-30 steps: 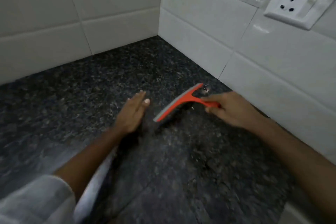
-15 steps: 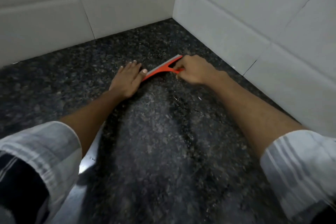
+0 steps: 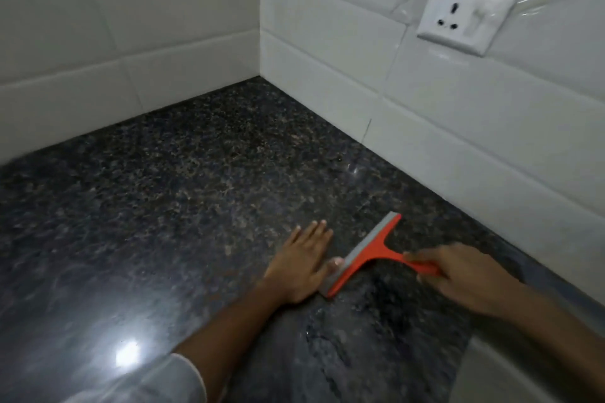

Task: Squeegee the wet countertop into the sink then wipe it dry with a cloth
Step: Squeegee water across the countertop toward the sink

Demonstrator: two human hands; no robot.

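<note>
The squeegee [image 3: 366, 258] has come back from the corner, its blade beside the left hand [image 3: 302, 263] fingers. That hand lies flat and open on the worktop [image 3: 183, 206]; the right hand [image 3: 465, 275] fingers close around the handle, so the pull toward the sink seems under way.

Your right hand [image 3: 465, 275] is motion-blurred and hides the squeegee [image 3: 366, 255] handle's end; both forearms run off the bottom edge, and the left thumb seems tucked under the blade.

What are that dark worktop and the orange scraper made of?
The countertop looks like polished speckled granite or similar stone: it mirrors a lamp. The squeegee looks like moulded orange plastic with a grey, probably rubber, blade strip.
</note>
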